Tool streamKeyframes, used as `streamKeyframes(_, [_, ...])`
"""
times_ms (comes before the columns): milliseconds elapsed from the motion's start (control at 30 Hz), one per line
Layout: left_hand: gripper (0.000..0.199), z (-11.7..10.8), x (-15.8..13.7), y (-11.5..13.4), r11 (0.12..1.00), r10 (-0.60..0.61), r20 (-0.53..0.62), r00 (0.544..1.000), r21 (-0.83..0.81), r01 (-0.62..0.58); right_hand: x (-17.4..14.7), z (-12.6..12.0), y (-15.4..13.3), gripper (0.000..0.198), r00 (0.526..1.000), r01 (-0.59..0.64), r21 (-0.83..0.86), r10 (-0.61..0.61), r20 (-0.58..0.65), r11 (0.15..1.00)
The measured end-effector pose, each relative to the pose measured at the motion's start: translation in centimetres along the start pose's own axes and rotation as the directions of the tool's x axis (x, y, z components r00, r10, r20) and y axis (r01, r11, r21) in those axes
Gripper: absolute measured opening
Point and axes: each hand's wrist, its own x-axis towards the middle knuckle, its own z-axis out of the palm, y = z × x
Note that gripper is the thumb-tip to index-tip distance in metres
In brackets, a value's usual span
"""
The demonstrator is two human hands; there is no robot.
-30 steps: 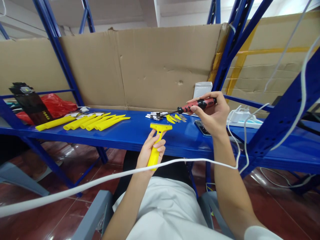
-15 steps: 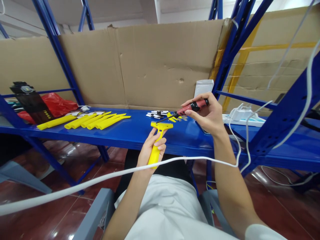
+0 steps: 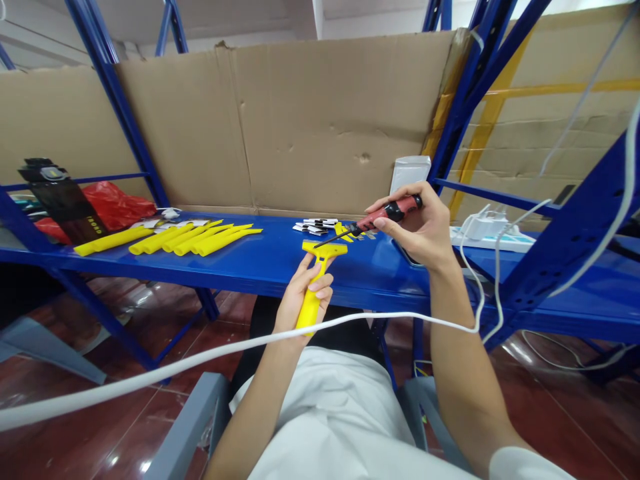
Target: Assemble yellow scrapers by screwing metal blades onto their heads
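My left hand (image 3: 300,297) is closed round the handle of a yellow scraper (image 3: 311,308), its wide head pointing up and away from me. In my right hand (image 3: 425,223) is a red and black screwdriver (image 3: 393,212), tilted down to the left. Its thin dark shaft reaches the left part of the scraper head, and the tip appears to be at a small hole there. Whether a screw sits under the tip is too small to tell. Just behind the head lie small yellow pieces (image 3: 344,232) and a pile of black-and-white pieces (image 3: 316,227).
Several yellow handles (image 3: 220,241) lie in a row on the blue table (image 3: 280,267). Farther left stand a black bottle (image 3: 67,207) and a red plastic bag (image 3: 117,201). A white cable (image 3: 380,316) crosses in front of me. On the right is a power strip (image 3: 500,237) with plugs.
Both hands, the scraper and the screwdriver stay almost where they were. The screwdriver's handle has shifted very slightly to the right; the whole view has tilted a little.
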Motion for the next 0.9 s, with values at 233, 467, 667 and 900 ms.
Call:
streamKeyframes(233, [0.048,0.18,-0.01,-0.04,1.000,0.009,-0.003,1.000,0.006,-0.009,0.10,-0.13,0.11,0.055,1.000,0.013,-0.011,-0.013,-0.022,1.000])
streamKeyframes(467, [0.052,0.43,-0.13,-0.08,1.000,0.018,-0.009,1.000,0.019,-0.018,0.14,-0.38,0.49,0.052,1.000,0.017,-0.017,-0.017,-0.022,1.000])
streamKeyframes(667, [0.054,0.45,-0.22,-0.14,0.999,0.023,-0.010,1.000,0.042,-0.022,0.12,-0.27,0.28,0.054,1.000,0.007,-0.023,-0.007,-0.022,1.000])
streamKeyframes(900, [0.052,-0.31,0.12,-0.30,0.998,0.030,-0.016,0.999,0.058,-0.029,0.07,-0.38,0.45,0.056,1.000,-0.001,-0.022,0.000,-0.030,1.000])
